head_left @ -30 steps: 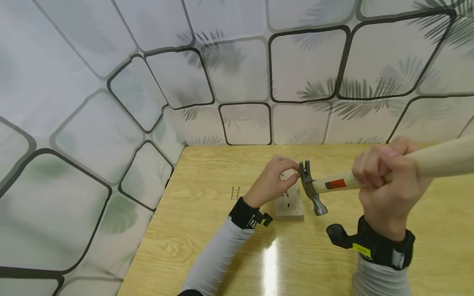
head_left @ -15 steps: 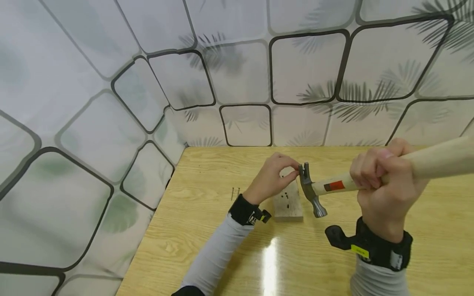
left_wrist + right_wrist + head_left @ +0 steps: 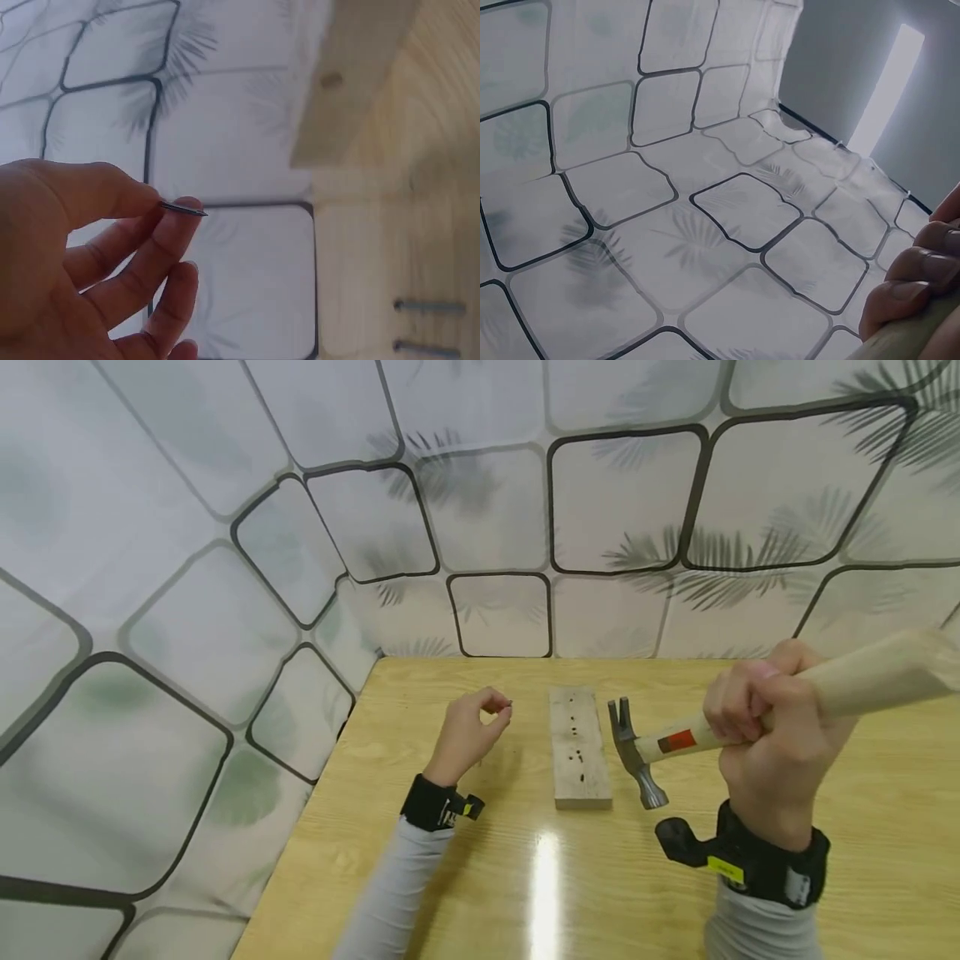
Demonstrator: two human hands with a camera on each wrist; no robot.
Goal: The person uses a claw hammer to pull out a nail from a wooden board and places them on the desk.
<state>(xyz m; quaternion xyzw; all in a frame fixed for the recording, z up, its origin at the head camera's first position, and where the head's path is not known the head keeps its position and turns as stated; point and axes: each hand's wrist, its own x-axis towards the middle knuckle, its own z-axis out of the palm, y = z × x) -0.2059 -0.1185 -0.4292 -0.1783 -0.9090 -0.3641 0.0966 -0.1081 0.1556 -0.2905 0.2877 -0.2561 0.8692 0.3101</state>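
My left hand is over the table, left of the wooden block, pinching a small nail between thumb and index finger. In the left wrist view the nail's pointed end sticks out past the fingertips. My right hand grips the pale wooden handle of a claw hammer, raised to the right of the block. The hammer's metal head has its claw turned toward the far side. The wooden block lies flat, with several dark holes and marks along its top. In the right wrist view, the fingers curl over the handle.
Two more nails lie on the wood-grain table, hidden behind the left hand in the head view. A patterned curtain rises along the table's far and left sides. A bright reflection lies on the table in front of the block.
My left hand has moved left from the hammer's claw, uncovering the whole top of the block. The right hand and hammer have barely moved.
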